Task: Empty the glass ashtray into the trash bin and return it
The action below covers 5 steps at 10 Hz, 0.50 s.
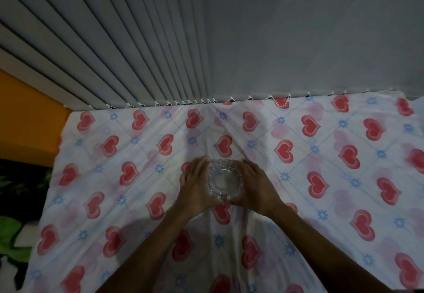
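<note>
A clear cut-glass ashtray (pixel 225 179) sits in the middle of a table covered with a white cloth printed with red hearts (pixel 321 155). My left hand (pixel 195 185) cups its left side and my right hand (pixel 254 187) cups its right side, fingers wrapped around the rim. The ashtray's bowl looks empty. No trash bin is in view.
Grey vertical blinds (pixel 114 51) with a beaded chain hang along the table's far edge. An orange wall (pixel 25 120) is at the left. Below it at the lower left lies dark fabric with green shapes (pixel 13 228). The cloth reaches the frame's right edge.
</note>
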### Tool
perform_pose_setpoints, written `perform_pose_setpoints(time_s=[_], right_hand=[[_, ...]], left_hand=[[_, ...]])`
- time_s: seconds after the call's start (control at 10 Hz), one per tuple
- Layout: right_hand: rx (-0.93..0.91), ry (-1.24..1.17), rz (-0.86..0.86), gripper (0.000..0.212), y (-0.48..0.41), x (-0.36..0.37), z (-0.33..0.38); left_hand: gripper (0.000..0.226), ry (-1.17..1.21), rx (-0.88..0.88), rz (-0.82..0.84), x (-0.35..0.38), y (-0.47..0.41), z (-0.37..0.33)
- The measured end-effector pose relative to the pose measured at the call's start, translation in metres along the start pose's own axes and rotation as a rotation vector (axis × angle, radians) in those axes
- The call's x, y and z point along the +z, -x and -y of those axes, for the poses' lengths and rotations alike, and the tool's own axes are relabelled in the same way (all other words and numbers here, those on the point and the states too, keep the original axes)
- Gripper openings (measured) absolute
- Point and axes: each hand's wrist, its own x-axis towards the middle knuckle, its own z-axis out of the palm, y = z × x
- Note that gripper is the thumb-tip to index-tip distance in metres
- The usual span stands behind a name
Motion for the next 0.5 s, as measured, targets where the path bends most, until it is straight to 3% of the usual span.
perform_pose_setpoints(time_s=[0.3, 0.4, 0.5], right_hand=[[0.128, 0.125, 0.152, 0.126, 0.001, -0.004, 0.004], [0.133, 0.167, 0.196, 0.130, 0.000, -0.016, 0.014], [0.144, 0.196, 0.112, 0.117, -0.009, -0.040, 0.036]], left_hand=[[0.150, -0.130, -0.021, 0.105, -0.004, -0.003, 0.001], [0.142, -0.102, 0.028, 0.131, -0.023, -0.002, -0.002], [0.124, -0.107, 0.031, 0.054, -0.062, 0.001, -0.013]])
